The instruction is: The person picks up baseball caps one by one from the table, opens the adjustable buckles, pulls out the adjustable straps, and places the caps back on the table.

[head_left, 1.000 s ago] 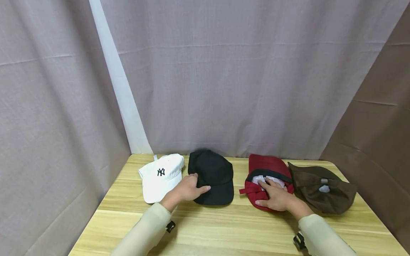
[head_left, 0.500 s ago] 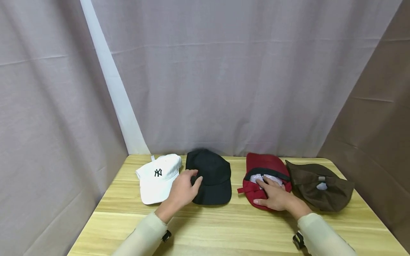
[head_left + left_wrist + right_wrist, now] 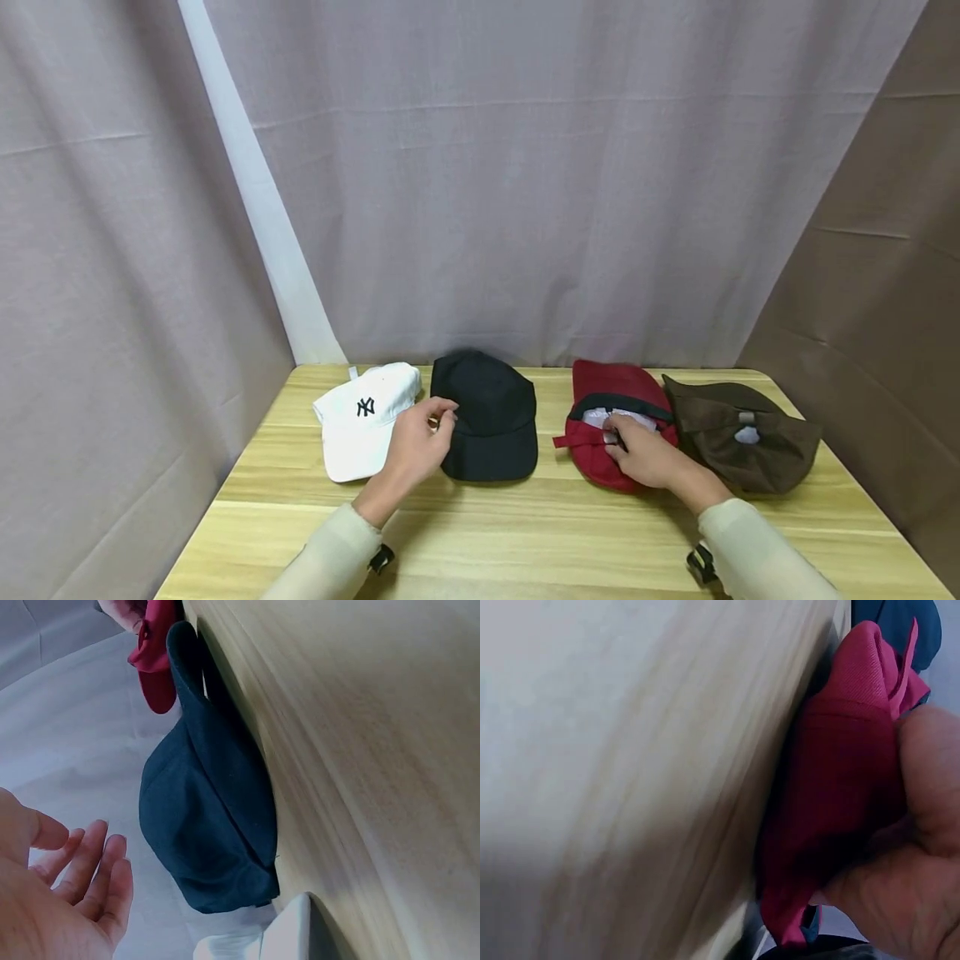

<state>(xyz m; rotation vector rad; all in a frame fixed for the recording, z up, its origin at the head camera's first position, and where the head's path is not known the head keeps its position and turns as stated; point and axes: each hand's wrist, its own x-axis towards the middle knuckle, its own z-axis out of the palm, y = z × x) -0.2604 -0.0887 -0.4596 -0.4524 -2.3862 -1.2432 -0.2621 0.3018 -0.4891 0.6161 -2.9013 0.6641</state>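
Observation:
A red baseball cap (image 3: 621,380) lies with its inside partly facing up, right of the middle of the table. My right hand (image 3: 649,455) grips it near the strap opening, the thumb pressed to the red cloth (image 3: 832,765) in the right wrist view. In the air by the left side of a black baseball cap (image 3: 487,400) is my left hand (image 3: 414,440), holding nothing. The left wrist view shows its fingers loosely bent, apart from the black cloth (image 3: 210,802). A white cap (image 3: 355,446) with a dark NY emblem lies at the left, partly behind that hand.
A brown cap (image 3: 750,457) with a back opening lies at the right, against the red one. All rest along the far side of the wooden table (image 3: 517,542). Behind it hangs a grey curtain (image 3: 480,208); a brown curtain (image 3: 870,333) hangs at the right.
My left hand has lifted off the black cap and drawn back, its thumb and fingers coming closer together. The right hand's spread fingers have closed on the red cap. The view has shifted slightly.

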